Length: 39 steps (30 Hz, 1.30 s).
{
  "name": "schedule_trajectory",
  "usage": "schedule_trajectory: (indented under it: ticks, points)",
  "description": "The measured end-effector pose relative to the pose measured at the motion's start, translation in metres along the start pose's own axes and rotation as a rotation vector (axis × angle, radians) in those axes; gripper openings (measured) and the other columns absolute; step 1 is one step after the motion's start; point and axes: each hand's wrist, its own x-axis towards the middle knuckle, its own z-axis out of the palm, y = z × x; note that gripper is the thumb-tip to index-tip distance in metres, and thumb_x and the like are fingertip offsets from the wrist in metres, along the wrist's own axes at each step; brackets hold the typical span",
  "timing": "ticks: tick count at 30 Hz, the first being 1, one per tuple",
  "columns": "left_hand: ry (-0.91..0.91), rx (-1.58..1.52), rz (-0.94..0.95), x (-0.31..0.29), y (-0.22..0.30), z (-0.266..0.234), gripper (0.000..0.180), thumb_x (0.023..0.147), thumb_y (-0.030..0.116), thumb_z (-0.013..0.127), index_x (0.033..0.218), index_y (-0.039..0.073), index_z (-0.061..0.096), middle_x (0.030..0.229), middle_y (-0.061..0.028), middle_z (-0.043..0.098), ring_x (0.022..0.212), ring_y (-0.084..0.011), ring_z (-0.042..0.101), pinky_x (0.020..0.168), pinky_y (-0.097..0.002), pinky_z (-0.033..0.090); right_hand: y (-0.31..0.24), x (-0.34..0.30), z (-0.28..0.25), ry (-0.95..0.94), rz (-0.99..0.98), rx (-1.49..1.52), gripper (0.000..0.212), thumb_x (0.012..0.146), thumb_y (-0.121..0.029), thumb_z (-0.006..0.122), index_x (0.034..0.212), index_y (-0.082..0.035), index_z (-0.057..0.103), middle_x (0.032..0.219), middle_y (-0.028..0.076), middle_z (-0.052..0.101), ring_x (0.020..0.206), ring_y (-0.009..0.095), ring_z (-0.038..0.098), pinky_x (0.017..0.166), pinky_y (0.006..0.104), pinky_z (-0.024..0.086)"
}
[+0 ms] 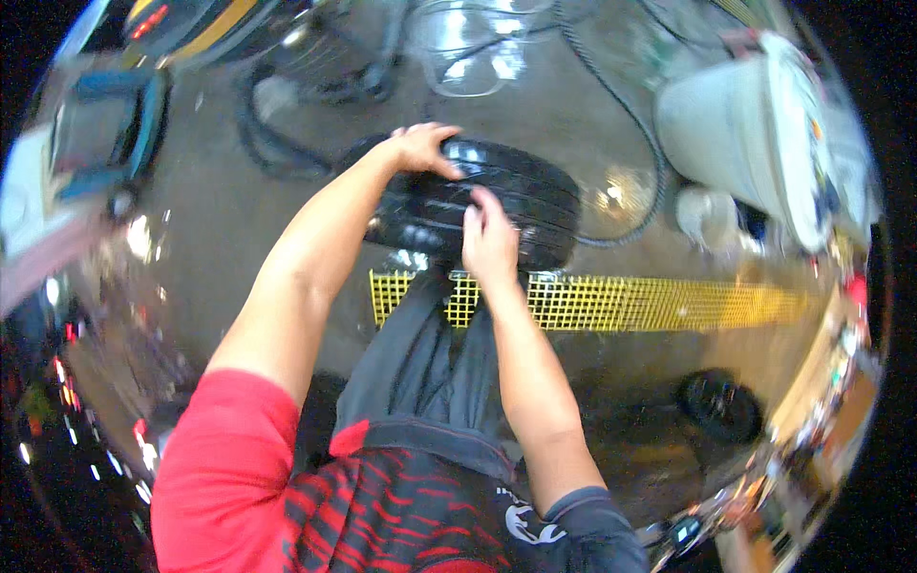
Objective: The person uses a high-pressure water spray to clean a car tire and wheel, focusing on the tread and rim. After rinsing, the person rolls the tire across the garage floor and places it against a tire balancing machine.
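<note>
Below the person's two dark-trousered legs, one yellow grating crossed the floor; just past its edge was one black tire, bare floor lying open to its left. Tread faced upward, long axis left to right, dipping slightly rightward. The right hand met its near part, thumb extended, finger closure indeterminable; the left hand spanned the far edge, thumb spread from fingers. Farther right stood one white bucket.
</note>
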Motion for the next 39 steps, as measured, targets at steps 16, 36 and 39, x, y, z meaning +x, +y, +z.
schedule_trajectory:
  ticks: [16,36,39]
  points:
    - [-0.187,0.025,0.146,-0.039,0.091,0.077,0.117,0.052,0.045,0.094,0.143,-0.007,0.042,0.135,-0.0277,0.056,0.129,-0.0395,0.052,0.11,-0.0434,0.041,0.193,-0.127,0.088,0.569,0.905,1.966,0.063,0.09,-0.073,0.041,0.121,-0.022,0.064,0.124,0.002,0.066,0.117,0.029,0.058,0.098,0.0528,0.047]
    - [-0.258,0.005,-0.071,0.051,0.301,0.168,0.091,0.062,0.036,0.094,0.129,-0.009,0.051,0.114,-0.0187,0.066,0.105,-0.0273,0.064,0.094,-0.0375,0.05,0.291,-0.129,-0.115,0.546,0.862,2.454,0.072,0.098,-0.069,0.031,0.132,-0.012,0.061,0.136,0.014,0.061,0.123,0.035,0.056,0.109,0.0518,0.041]
    - [-0.273,0.051,-0.077,0.081,0.379,0.181,0.084,0.066,0.031,0.093,0.128,-0.009,0.052,0.109,-0.0151,0.068,0.1,-0.0229,0.064,0.092,-0.0354,0.051,0.306,-0.131,-0.179,0.628,0.763,2.456,0.067,0.1,-0.067,0.031,0.124,-0.014,0.064,0.128,0.01,0.065,0.118,0.032,0.058,0.106,0.0515,0.044]
